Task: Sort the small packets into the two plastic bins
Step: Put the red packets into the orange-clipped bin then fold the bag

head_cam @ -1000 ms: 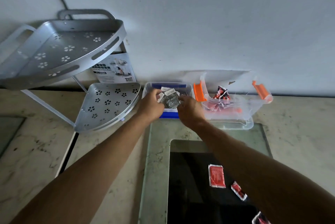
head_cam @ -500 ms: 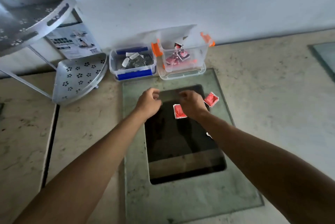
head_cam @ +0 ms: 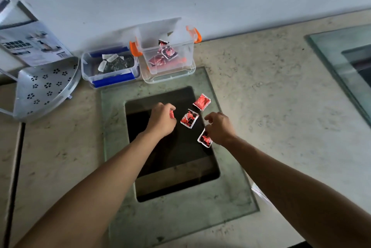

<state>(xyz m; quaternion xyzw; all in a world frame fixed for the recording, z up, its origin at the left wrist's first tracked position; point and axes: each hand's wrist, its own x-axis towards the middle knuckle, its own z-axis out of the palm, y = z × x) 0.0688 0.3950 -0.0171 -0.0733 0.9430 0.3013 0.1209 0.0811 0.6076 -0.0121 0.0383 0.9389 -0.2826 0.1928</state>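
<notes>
Two clear bins stand against the wall: a low bin with blue clips point(head_cam: 112, 78) full of dark packets, and a taller bin with orange clips point(head_cam: 187, 60) holding red packets. On the dark glass panel point(head_cam: 172, 157), my left hand point(head_cam: 162, 120) is closed on a red packet point(head_cam: 172, 114) that shows only as a sliver. My right hand point(head_cam: 219, 129) pinches the top of another red packet point(head_cam: 205, 139). Two more red packets lie loose between and beyond the hands: one point(head_cam: 189, 118) in the middle and one point(head_cam: 202, 102) farther back.
A perforated metal corner shelf point(head_cam: 43, 87) stands at the left beside the blue-clip bin, with a printed cardboard box point(head_cam: 30, 44) behind it. A second glass panel point(head_cam: 345, 62) sits at the far right of the stone counter point(head_cam: 281, 117).
Both hands drew back from the blue-clip bin to the glass panel. The left hand closed on a red packet and the right hand reached a packet nearer me.
</notes>
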